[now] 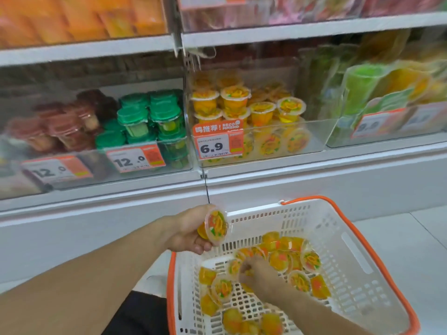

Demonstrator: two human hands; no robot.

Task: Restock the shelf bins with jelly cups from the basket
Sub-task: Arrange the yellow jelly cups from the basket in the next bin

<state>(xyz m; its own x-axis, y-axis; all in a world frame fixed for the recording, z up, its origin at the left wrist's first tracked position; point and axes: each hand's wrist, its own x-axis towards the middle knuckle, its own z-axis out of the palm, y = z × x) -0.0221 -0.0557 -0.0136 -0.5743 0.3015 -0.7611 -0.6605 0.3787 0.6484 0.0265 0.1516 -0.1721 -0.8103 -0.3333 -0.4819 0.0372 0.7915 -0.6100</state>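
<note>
You face a white shelf unit (314,165) whose clear bins sit at about the height your head is crouched to, so the open tops are within an arm's lift. The middle bin (312,135), behind the 6.9 price tag (214,147), already holds stacked orange jelly cups (235,97) with room left on its right side, which looks like the gap you are filling. To its left a bin of green-lidded cups (150,117) and dark red cups (63,128) carries 12.0 tags, so judge by colour before you drop anything in.

The white basket (350,238) with its orange rim rests low on the pale tiled floor (399,238), just beside the shelf base, keeping each carry short. Loose jelly cups lie scattered over its bottom, some on their sides.

Your left hand (187,232) has its grip closed round one jelly cup (216,226), lid turned toward you, raised over the basket's near corner below the bins. Your right hand (256,272) is down among the cups, fingers curled, probably pinching another, though blur hides exactly which one.
</note>
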